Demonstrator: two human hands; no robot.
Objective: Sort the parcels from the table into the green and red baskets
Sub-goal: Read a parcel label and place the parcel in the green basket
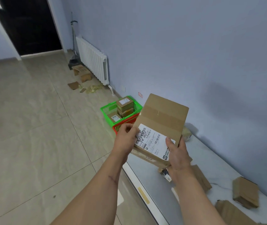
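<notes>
Between both hands, above the bench (199,161) edge, a cardboard box (161,120) is held up, tilted, white label (154,143) facing the camera. Left hand (127,135) grips the box's left edge, fingers curled round it. Right hand (176,153) holds the near right corner, thumb pressed on the label, fingers wrapped under and behind. A second flatter parcel (147,157) sits directly under the box, touching it, between the hands; can't tell which hand carries it.

Beyond the left hand, on the floor by the wall, green basket (108,111) holds several small labelled parcels (123,104), stacked. Red basket (124,123) sits just beside it, on the near side, mostly hidden behind the box and left hand; contents not visible.

Right of the right hand, more brown parcels (245,192) lie on the bench, apart from each other. Far beyond the left hand: white radiator (91,59), cardboard scraps (79,71) on the floor, dark doorway (30,25).
</notes>
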